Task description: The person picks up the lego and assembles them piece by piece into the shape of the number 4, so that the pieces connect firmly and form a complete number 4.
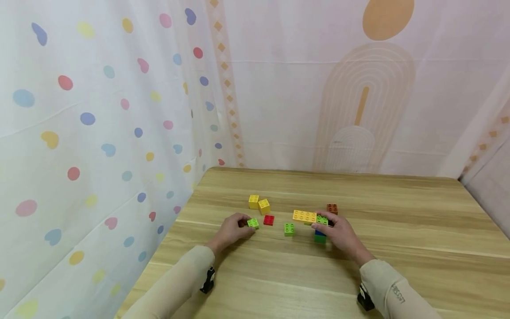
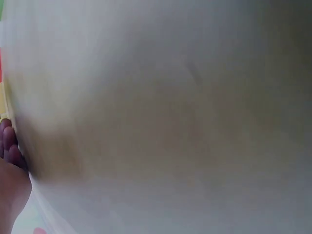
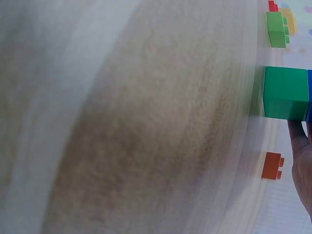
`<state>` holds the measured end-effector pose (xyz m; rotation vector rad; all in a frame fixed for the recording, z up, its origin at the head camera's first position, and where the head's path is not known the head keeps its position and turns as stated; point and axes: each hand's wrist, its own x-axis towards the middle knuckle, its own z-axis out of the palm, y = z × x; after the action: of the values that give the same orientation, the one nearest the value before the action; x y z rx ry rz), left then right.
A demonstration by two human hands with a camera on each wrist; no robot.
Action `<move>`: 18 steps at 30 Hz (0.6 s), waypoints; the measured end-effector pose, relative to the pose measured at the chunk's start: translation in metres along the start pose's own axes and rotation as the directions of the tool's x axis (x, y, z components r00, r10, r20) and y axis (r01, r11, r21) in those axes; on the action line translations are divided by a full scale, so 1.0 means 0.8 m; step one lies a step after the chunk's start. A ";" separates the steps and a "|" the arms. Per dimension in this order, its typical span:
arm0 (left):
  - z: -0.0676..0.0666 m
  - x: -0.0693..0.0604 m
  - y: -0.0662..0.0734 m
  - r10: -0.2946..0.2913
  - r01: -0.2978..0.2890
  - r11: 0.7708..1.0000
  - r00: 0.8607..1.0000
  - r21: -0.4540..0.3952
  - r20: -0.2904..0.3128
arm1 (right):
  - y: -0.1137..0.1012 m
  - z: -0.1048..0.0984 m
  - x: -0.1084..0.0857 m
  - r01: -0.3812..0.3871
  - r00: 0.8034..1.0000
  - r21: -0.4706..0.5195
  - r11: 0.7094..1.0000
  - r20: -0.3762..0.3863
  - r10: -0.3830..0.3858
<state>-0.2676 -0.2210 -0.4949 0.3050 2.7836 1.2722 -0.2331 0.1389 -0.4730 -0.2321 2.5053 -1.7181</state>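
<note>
In the head view my left hand [image 1: 232, 230] pinches a lime-green toy building brick [image 1: 253, 223] between thumb and fingers, low over the table. My right hand [image 1: 338, 231] grips a stack of building bricks from its right side. That stack has a dark green brick [image 3: 285, 92] at the bottom, a blue brick [image 1: 320, 232] above it and a green one [image 1: 322, 219] near the top. A long yellow-orange brick [image 1: 304, 215] juts out leftward from the upper part. The left wrist view catches only part of the left hand [image 2: 12, 170]; the brick's hold is hidden there.
Between the hands lie a red brick [image 1: 268, 220] and another lime-green brick [image 1: 289, 229]. Two yellow bricks [image 1: 253, 201] stand farther back on the left. A reddish-brown brick [image 1: 332, 208] is just behind the right hand. Curtains [image 1: 279, 110] hang behind the wooden table [image 1: 418, 221].
</note>
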 end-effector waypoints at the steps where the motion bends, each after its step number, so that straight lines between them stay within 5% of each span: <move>1: -0.001 0.001 0.000 0.000 0.000 1.000 1.000 -0.003 0.002 | 0.000 0.000 0.000 0.000 1.000 0.000 1.000 0.003 0.000; 10: -0.014 0.014 0.025 -0.008 0.008 0.998 1.000 -0.063 0.004 | -0.001 0.001 0.000 0.003 1.000 -0.010 1.000 0.002 -0.003; 18: -0.001 0.024 0.056 0.017 -0.014 0.992 1.000 -0.123 0.021 | -0.001 -0.002 -0.001 -0.005 1.000 -0.014 1.000 0.004 0.005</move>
<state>-0.2795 -0.1891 -0.4603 0.3316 2.6752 1.4267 -0.2321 0.1400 -0.4714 -0.2309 2.5135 -1.6969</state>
